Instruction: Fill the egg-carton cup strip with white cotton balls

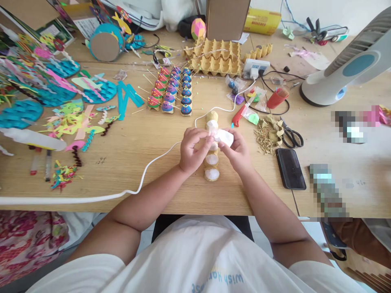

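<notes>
A strip of egg-carton cups (212,151) runs away from me on the table, several of its cups topped with white material. Over its upper half, my right hand (238,150) grips a white piece (225,137), thumb on its lower edge. My left hand (195,149) pinches at the left end of the same white piece, where a bit of it shows between the fingertips. The hands are close together and partly cover the strip. Whether the white piece touches the cups is unclear.
Painted cup strips (169,92) stand behind, near an egg tray (218,57). A white cable (146,169) curves at left. A phone (291,169), black scissors (292,135), red cup (277,97) and white fan (345,65) lie or stand at right. Paper crafts (79,126) spread at left.
</notes>
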{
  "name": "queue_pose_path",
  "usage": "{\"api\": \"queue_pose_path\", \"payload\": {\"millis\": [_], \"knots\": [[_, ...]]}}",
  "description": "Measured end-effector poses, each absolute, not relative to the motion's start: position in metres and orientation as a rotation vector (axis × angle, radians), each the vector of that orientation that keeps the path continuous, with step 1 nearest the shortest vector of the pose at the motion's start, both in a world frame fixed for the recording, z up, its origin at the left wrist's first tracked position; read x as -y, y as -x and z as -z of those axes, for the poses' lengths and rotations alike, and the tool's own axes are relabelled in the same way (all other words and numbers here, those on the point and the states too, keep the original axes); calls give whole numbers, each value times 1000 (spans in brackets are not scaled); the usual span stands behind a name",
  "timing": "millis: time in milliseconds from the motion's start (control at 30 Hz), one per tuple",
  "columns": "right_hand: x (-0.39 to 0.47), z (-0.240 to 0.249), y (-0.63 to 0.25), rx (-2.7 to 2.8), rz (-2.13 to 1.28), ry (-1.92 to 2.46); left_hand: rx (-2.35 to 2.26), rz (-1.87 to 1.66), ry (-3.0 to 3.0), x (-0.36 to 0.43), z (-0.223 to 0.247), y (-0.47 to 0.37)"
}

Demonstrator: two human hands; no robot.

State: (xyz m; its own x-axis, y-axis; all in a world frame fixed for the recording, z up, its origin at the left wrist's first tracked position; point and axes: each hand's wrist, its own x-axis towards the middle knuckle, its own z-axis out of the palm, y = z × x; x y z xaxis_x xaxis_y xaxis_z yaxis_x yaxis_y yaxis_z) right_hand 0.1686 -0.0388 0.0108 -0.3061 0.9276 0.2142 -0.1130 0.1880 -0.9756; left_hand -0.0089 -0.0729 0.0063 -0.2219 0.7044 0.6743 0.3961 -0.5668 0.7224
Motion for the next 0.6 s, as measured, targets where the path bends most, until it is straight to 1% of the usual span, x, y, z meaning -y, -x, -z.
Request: {"api": "queue_pose_path", "payload": {"millis": [167,367,600], "knots": [[42,-17,-165,1420,-1284,778,-1293,-1836,-1565,68,3,5],[40,-12,-164,1339,-1366,838,-1268,-1782,-1435,66,7,6],[39,-20,-166,1374,-1190,957,-1035,-1686,-1182,65,1,0]]}}
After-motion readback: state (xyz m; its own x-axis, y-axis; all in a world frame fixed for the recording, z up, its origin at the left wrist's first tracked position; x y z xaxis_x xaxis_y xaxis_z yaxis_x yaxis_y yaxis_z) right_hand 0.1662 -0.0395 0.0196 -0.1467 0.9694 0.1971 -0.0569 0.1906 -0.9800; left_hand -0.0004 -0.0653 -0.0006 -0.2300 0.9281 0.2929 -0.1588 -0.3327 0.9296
